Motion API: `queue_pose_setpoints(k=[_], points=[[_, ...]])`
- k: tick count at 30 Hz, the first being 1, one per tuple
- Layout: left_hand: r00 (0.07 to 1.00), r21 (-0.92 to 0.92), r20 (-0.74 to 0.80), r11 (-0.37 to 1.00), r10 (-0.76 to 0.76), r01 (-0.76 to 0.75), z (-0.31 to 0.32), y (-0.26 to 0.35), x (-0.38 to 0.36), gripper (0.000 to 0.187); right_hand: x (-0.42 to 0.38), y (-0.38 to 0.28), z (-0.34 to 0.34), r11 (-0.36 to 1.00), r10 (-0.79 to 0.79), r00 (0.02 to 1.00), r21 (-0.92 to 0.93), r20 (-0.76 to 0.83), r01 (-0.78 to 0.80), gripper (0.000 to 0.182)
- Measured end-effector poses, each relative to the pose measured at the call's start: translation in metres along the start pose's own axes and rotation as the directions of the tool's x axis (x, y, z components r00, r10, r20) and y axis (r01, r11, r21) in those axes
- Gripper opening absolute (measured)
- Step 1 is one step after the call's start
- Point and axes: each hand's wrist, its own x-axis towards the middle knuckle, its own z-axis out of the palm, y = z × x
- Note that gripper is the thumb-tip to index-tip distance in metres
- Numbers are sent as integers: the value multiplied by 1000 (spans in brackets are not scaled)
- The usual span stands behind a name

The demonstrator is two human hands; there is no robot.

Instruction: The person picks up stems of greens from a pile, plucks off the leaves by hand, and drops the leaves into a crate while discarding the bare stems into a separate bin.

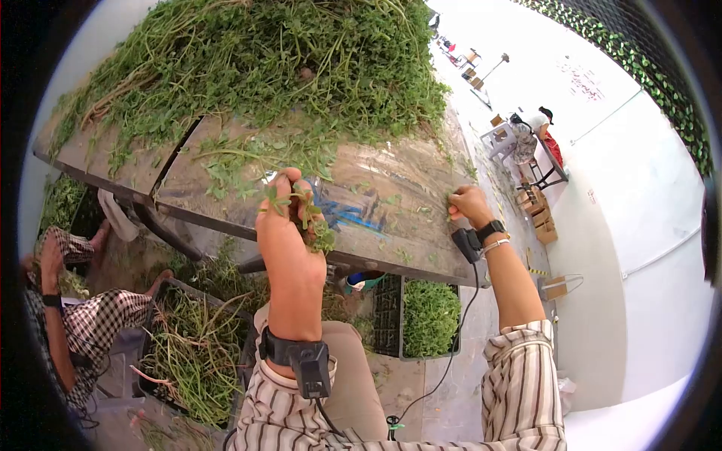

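My left hand (282, 229) is raised over the table's near edge, its fingers curled around a few leafy green sprigs (320, 233). Some of their leaves stick out past the fingers and hang by the palm. To the right, my right hand (471, 204) is closed just over the tabletop (421, 218); whatever its fingers may hold is hidden. Beyond both hands a big heap of leafy green stems (286, 68) covers the back of the table. Loose stems (263, 158) lie between the heap and my left hand.
Under the table stands a black crate of trimmed greens (430, 319). At lower left a crate of long stems (199, 349) sits beside a seated person in checked clothing (105, 323). Farther right another person (532, 124) sits near cardboard boxes (538, 214). Cables trail from my wrists.
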Motion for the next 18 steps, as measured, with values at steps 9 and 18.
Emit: queue_pose_setpoints(k=[9,18], points=[[993,72,-122,997,-4,13,9,-5,-4,16,-6,-113,94,969,-215,934,-61,286,241,17],[998,22,-57,1000,-5,6,5,4,-2,16,-44,-51,0,978,-179,968,-76,176,194,20]])
